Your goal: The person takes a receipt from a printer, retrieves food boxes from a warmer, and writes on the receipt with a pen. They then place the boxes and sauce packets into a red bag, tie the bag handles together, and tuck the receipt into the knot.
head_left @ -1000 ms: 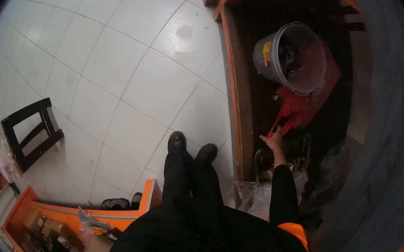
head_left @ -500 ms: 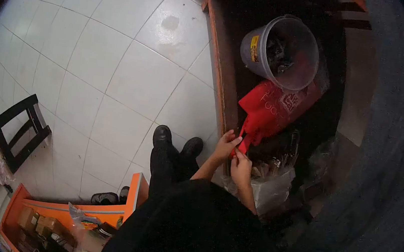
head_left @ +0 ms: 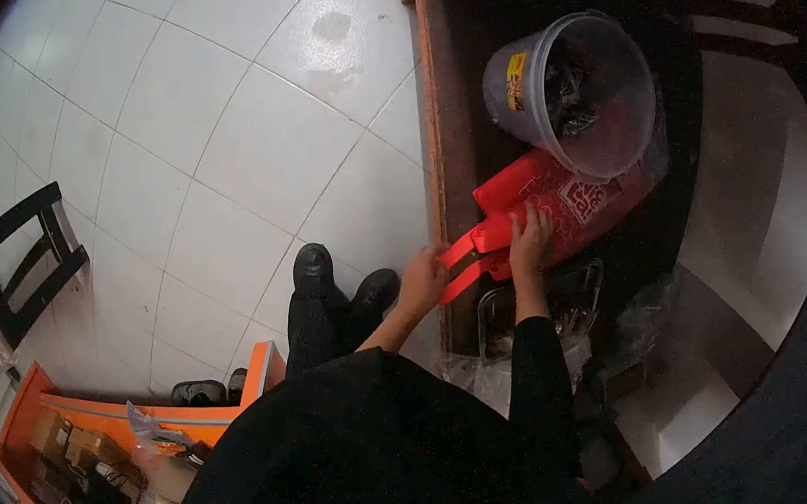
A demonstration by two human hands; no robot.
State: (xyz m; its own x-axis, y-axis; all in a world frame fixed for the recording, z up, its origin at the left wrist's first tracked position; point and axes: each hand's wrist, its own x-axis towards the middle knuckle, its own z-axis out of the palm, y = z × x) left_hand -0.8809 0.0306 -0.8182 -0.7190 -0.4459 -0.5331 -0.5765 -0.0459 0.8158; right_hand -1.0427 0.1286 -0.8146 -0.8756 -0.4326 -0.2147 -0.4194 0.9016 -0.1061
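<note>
Broadly, the widest area is taken up by the pale tiled floor (head_left: 268, 125), bordered by a dark surface (head_left: 453, 173) on which a clear bucket (head_left: 496, 94) is stood. Well apart from the bucket, across the floor, an orange shelf unit (head_left: 142, 412) is filled with small boxes, and a black chair-like frame (head_left: 52, 295) is seen beyond its end. On the wearer's side of the bucket, a red bag (head_left: 578, 223) printed with a pale design is laid on the dark surface; part of it is overlapped by the bucket, and whether it is pinned underneath cannot be told. Nearer the wearer than the bag, a clear container (head_left: 488, 313) and crumpled clear plastic (head_left: 483, 383) are seen, their contents too dim to be made out. Dark crumpled material (head_left: 574, 107) is held inside the bucket. By the bag's near end, the red handles (head_left: 460, 287) are drawn toward the floor edge and pinched in the curled fingers of the left hand (head_left: 423, 280); its thumb cannot be clearly told. The right hand (head_left: 532, 243) is placed on the bag between the bucket and the clear container, its fingers spread and laid against the red material. On the bucket's side, a yellow label (head_left: 516, 81) is stuck.
</note>
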